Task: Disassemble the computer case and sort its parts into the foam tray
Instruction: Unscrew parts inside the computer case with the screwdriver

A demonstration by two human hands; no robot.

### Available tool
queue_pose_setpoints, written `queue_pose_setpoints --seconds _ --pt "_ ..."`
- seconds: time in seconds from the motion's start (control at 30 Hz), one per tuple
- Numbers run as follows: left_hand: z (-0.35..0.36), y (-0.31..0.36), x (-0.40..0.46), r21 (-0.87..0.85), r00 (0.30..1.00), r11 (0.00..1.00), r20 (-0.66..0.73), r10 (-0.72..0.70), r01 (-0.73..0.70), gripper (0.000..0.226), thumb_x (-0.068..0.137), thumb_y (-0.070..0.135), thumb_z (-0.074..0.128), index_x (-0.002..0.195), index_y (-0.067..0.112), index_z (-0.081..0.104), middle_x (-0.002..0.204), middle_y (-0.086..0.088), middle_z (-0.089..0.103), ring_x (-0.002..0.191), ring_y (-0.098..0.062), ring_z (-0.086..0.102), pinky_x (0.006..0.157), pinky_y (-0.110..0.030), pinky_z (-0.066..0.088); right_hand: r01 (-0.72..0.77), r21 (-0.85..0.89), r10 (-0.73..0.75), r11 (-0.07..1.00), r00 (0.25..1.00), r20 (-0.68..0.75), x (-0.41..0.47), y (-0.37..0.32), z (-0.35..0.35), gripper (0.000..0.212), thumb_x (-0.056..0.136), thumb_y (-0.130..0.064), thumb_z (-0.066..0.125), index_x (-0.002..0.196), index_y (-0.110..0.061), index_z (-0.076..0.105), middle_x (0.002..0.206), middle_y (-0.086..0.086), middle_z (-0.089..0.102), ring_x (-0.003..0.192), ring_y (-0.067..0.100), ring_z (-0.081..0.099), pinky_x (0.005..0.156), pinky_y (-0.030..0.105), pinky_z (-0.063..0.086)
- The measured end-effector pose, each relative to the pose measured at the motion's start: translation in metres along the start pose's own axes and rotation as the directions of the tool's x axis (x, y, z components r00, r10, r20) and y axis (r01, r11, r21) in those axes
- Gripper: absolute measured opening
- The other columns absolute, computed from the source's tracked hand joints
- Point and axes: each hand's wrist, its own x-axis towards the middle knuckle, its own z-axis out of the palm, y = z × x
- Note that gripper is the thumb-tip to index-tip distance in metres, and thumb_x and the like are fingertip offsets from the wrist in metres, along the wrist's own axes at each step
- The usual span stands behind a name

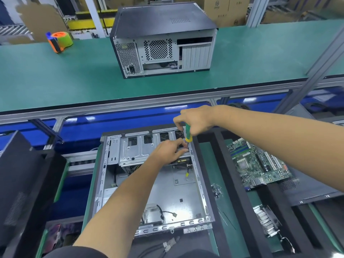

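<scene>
An open computer case (178,192) lies flat in front of me, its bare metal floor showing and a silver drive cage (135,148) at its far end. My right hand (195,118) grips a green and yellow screwdriver (188,134) held upright at the cage's far right corner. My left hand (169,150) reaches in beside the tip, fingers pinched at the spot under the screwdriver; what they pinch is too small to tell. A black foam tray (247,207) to the right holds a green motherboard (258,164), a pile of screws (216,190) and a finned heatsink (265,218).
A second, closed computer case (163,41) stands on the raised green shelf (55,75) behind. An orange and green tape dispenser (59,40) sits at the shelf's left. A black side panel (18,174) leans at left. Loose cables (163,213) lie inside the open case.
</scene>
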Motion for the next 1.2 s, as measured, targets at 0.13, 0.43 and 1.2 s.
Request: queue_pose_setpoints --seconds 0.13,0.43,1.2 --pt "0.001 -0.001 0.001 0.027 1.0 1.0 -0.011 0.004 -0.004 0.023 0.101 0.051 0.056 0.109 0.03 0.06 0.063 0.02 0.05 0.067 -0.013 0.051 0.072 -0.034 0.048 -0.068 -0.08 0.061 0.994 0.994 -0.09 0.003 0.005 0.004 0.015 0.095 -0.044 0.048 0.092 -0.03 0.047 0.08 -0.003 0.06 0.076 0.025 0.057 0.059 0.035 0.033" --pt "0.0 0.001 -0.001 0.02 1.0 1.0 -0.018 0.017 -0.016 0.023 0.101 0.049 0.056 0.112 0.03 0.062 0.061 0.019 0.045 0.069 -0.014 0.053 0.07 -0.034 0.048 -0.1 -0.282 0.075 0.954 0.992 -0.097 -0.007 0.015 0.003 0.026 0.099 -0.051 0.05 0.112 -0.029 0.044 0.091 0.0 0.054 0.07 0.022 0.051 0.055 0.033 0.031" --pt "0.002 -0.002 -0.001 0.008 0.998 1.0 -0.049 0.03 -0.03 0.024 0.1 0.049 0.058 0.111 0.029 0.063 0.063 0.024 0.044 0.069 -0.011 0.049 0.068 -0.031 0.041 -0.074 -0.303 0.023 0.95 0.985 -0.169 -0.001 0.002 0.01 0.021 0.1 -0.042 0.05 0.099 -0.022 0.044 0.081 -0.001 0.051 0.068 0.021 0.048 0.054 0.032 0.029"
